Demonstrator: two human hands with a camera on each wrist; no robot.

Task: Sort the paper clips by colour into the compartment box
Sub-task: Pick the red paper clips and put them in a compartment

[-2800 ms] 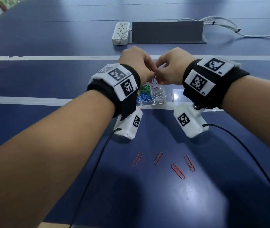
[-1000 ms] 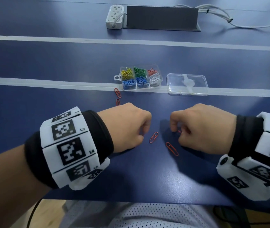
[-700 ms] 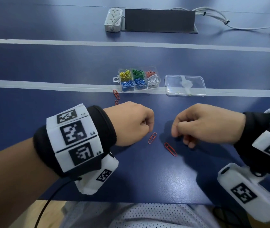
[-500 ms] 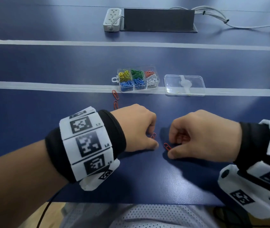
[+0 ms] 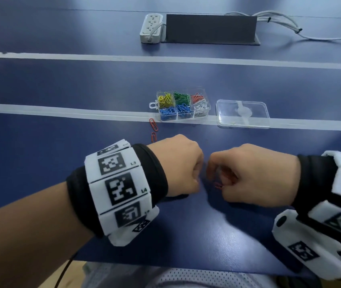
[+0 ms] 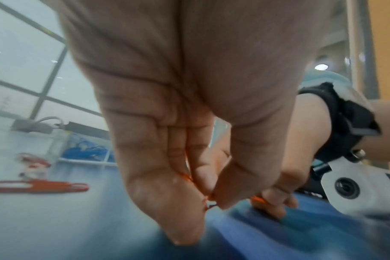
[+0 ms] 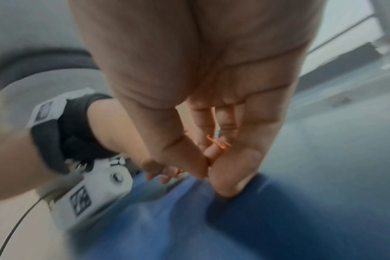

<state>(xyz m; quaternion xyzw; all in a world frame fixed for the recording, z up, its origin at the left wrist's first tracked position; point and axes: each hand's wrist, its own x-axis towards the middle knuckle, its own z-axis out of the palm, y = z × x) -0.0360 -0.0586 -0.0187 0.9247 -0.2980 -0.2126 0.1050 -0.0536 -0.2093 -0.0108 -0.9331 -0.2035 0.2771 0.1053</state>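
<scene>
A clear compartment box (image 5: 183, 107) on the blue table holds yellow, green, red, blue and white clips in separate cells. Two loose red clips (image 5: 153, 124) (image 5: 154, 137) lie just left and in front of it; one shows large on the table in the left wrist view (image 6: 38, 187). My left hand (image 5: 177, 165) is curled low over the table, its thumb and fingers pinching a red clip (image 6: 206, 198). My right hand (image 5: 248, 175) faces it, curled, pinching red clips (image 7: 217, 143); a red end (image 5: 218, 186) sticks out under its fingers.
The box's clear lid (image 5: 242, 114) lies to the right of the box on a white table line. Far back stand a white power strip (image 5: 151, 28), a dark block (image 5: 210, 29) and grey cables (image 5: 286, 23). The table's near edge runs just below my wrists.
The two red clips that lay between my hands are off the table, one now pinched in each hand. Both hands have drawn closer together, almost knuckle to knuckle.
</scene>
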